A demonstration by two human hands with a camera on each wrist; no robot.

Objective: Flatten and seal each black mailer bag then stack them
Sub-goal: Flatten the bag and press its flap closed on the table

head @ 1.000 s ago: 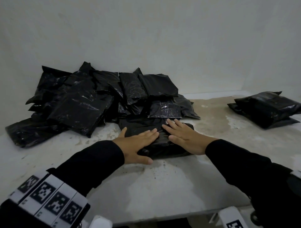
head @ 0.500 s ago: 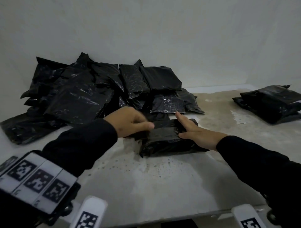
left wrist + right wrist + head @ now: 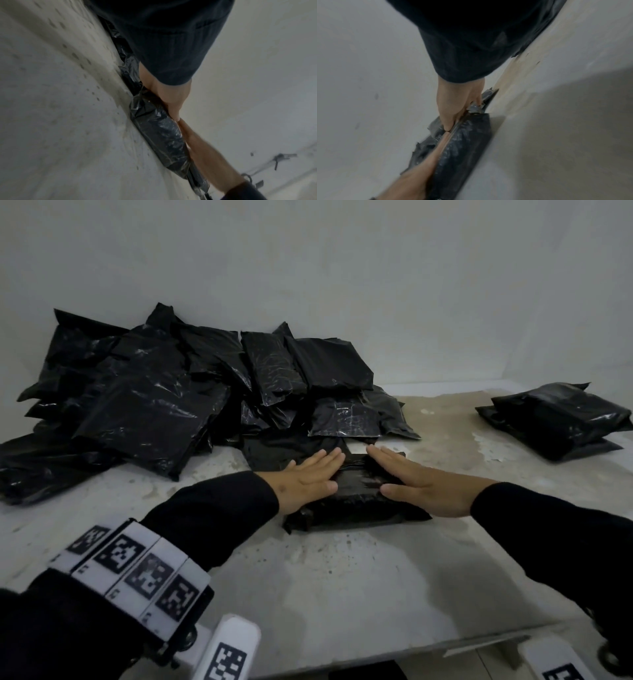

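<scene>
Both hands lie flat, fingers straight, on one black mailer bag on the table: left hand on its left part, right hand on its right, fingertips nearly meeting. Wrist views show only the bag's crinkled edge. Beyond the left hand sits the unsorted heap; far right of the right hand, the stack.

Support: pale, stained table with speckled marks and a tan patch toward its far right. One black mailer bag lies flat on it, directly under both hands: left hand and right hand rest on top with fingers straight. Beyond the left hand, a loose heap of black bags sits on the table against the wall. Well off to the right of the right hand, a short stack of bags lies on the table.
</scene>
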